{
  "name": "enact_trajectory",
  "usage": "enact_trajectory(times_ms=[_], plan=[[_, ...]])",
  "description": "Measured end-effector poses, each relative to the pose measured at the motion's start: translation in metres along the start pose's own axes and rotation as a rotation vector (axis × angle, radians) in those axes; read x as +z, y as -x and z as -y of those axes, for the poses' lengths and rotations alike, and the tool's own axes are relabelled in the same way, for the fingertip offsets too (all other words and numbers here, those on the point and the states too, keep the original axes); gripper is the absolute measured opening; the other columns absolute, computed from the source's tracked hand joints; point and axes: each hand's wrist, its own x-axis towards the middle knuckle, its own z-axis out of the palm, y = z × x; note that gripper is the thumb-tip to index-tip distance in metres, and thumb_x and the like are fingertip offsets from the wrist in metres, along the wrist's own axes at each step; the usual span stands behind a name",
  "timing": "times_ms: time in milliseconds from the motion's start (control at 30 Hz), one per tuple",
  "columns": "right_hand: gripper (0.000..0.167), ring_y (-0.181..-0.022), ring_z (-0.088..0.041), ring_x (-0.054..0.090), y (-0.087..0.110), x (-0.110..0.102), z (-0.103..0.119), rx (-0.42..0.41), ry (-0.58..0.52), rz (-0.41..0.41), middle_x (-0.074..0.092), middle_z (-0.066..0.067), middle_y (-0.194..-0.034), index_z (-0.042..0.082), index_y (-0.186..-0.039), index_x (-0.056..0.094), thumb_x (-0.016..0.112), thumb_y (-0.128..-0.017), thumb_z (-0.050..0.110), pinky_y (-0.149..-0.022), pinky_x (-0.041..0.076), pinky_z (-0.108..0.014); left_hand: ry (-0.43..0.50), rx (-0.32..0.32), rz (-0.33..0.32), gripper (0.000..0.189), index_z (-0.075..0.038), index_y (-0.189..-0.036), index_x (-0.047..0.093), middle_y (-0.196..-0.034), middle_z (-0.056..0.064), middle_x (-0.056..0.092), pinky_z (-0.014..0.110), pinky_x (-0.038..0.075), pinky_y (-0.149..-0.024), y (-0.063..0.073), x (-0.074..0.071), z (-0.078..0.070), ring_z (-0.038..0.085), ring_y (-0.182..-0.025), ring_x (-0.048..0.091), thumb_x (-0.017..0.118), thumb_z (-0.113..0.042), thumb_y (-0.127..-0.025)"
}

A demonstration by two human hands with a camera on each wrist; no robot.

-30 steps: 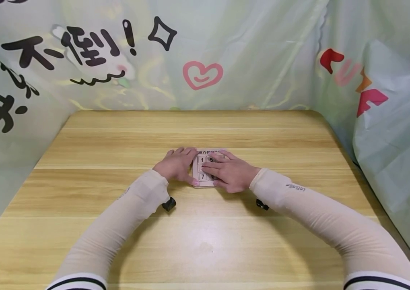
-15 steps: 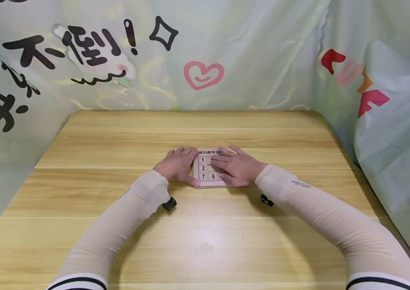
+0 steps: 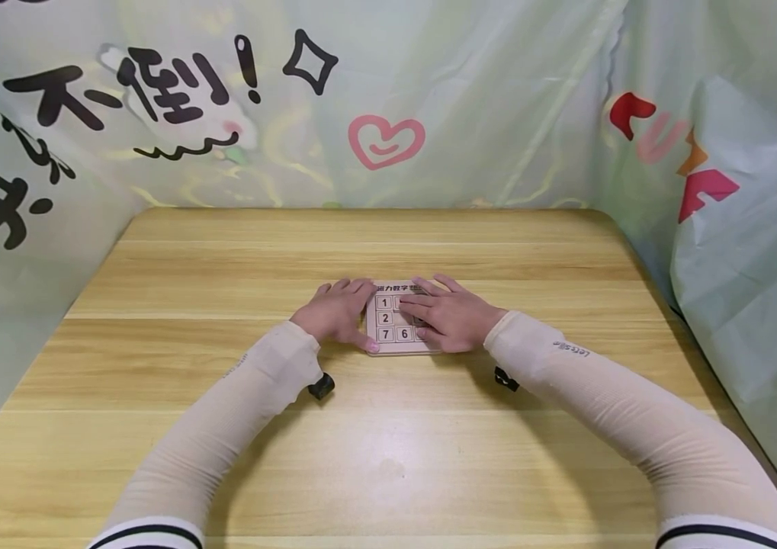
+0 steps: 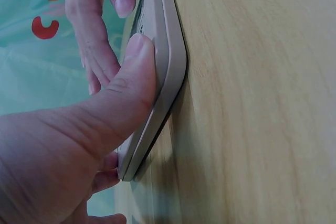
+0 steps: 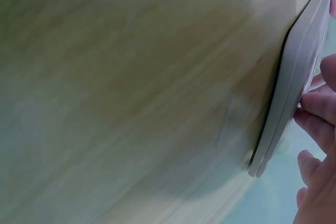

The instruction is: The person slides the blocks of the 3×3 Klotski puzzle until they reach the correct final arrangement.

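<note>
A pale number sliding puzzle [image 3: 395, 351] lies flat near the middle of the table. Tiles 1, 2, 7 and 6 show in the head view; the right-hand tiles are mostly covered. My left hand [image 3: 335, 313] holds the board's left side, thumb on the near corner and fingers at the far one. In the left wrist view the thumb [image 4: 135, 72] presses over the board's edge. My right hand [image 3: 458, 316] lies over the right part, its extended fingers touching the tiles near the top middle. The right wrist view shows those fingertips [image 5: 310, 106] at the board's face.
The wooden table [image 3: 388, 450] extends around the board on all sides. A printed pale green curtain [image 3: 470, 107] hangs behind it and along both sides. A small black device [image 3: 321, 386] sits under the left wrist, another black device [image 3: 506, 379] under the right.
My right hand has shifted slightly right and away from me, uncovering tiles 2 and 6, then stayed put over the last half second. The left hand and board have stayed in place.
</note>
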Motion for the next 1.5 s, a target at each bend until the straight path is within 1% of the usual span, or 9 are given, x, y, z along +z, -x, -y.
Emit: enact_trajectory(times_ms=[167, 400, 600, 800, 1067, 1200, 1500], plan=[[0.052, -0.144, -0.034, 0.022, 0.006, 0.000, -0.001, -0.008, 0.000, -0.021, 0.043, -0.009, -0.149, 0.006, -0.145, 0.045, 0.044, -0.099, 0.030, -0.116, 0.013, -0.055, 0.010, 0.003, -0.002, 0.109, -0.014, -0.151, 0.027, -0.158, 0.003, 0.024, 0.057, 0.015, -0.115, 0.000, 0.000, -0.001, 0.039, -0.142, 0.020, 0.079, -0.061, -0.067], [0.051, -0.142, -0.037, 0.026, 0.022, 0.001, 0.000, -0.024, 0.026, -0.037, 0.046, -0.011, -0.147, 0.004, -0.142, 0.048, 0.047, -0.098, 0.029, -0.115, 0.016, -0.057, 0.004, 0.001, 0.002, 0.110, -0.014, -0.151, 0.027, -0.158, 0.004, 0.023, 0.057, 0.014, -0.115, -0.001, 0.001, -0.001, 0.039, -0.143, 0.019, 0.079, -0.061, -0.067], [0.049, -0.142, -0.035, 0.027, 0.033, 0.001, 0.001, -0.022, 0.069, -0.024, 0.046, -0.008, -0.147, 0.006, -0.141, 0.050, 0.046, -0.099, 0.030, -0.114, 0.018, -0.056, 0.003, 0.000, -0.002, 0.111, -0.013, -0.152, 0.026, -0.159, 0.004, 0.022, 0.056, 0.014, -0.116, -0.001, 0.001, 0.000, 0.038, -0.143, 0.019, 0.079, -0.060, -0.068], [0.049, -0.143, -0.033, 0.025, 0.037, 0.002, 0.001, -0.020, 0.073, -0.012, 0.045, -0.007, -0.147, 0.007, -0.142, 0.050, 0.046, -0.099, 0.030, -0.114, 0.019, -0.056, -0.006, -0.005, 0.002, 0.108, -0.013, -0.152, 0.027, -0.158, 0.004, 0.023, 0.056, 0.014, -0.115, -0.002, 0.000, 0.000, 0.037, -0.143, 0.019, 0.079, -0.059, -0.069], [0.050, -0.142, -0.033, 0.027, 0.036, 0.003, 0.002, -0.029, 0.075, -0.026, 0.045, -0.006, -0.148, 0.008, -0.142, 0.050, 0.047, -0.098, 0.031, -0.114, 0.018, -0.055, -0.014, -0.009, 0.007, 0.108, -0.013, -0.152, 0.026, -0.158, 0.003, 0.023, 0.056, 0.015, -0.115, -0.002, 0.000, -0.001, 0.037, -0.143, 0.019, 0.078, -0.060, -0.069], [0.050, -0.142, -0.033, 0.027, 0.031, 0.005, 0.004, -0.037, 0.079, -0.033, 0.045, -0.006, -0.148, 0.008, -0.142, 0.049, 0.047, -0.098, 0.032, -0.115, 0.018, -0.054, -0.015, -0.009, 0.008, 0.108, -0.014, -0.151, 0.026, -0.158, 0.003, 0.023, 0.056, 0.016, -0.115, -0.001, -0.001, -0.001, 0.037, -0.143, 0.020, 0.078, -0.061, -0.069], [0.051, -0.143, -0.032, 0.025, 0.017, 0.003, 0.012, -0.046, 0.067, -0.004, 0.042, -0.006, -0.149, 0.009, -0.144, 0.047, 0.045, -0.099, 0.033, -0.116, 0.014, -0.053, -0.002, -0.014, 0.019, 0.110, -0.013, -0.152, 0.025, -0.159, 0.004, 0.021, 0.056, 0.014, -0.115, -0.001, -0.002, -0.002, 0.038, -0.143, 0.019, 0.078, -0.061, -0.069]])
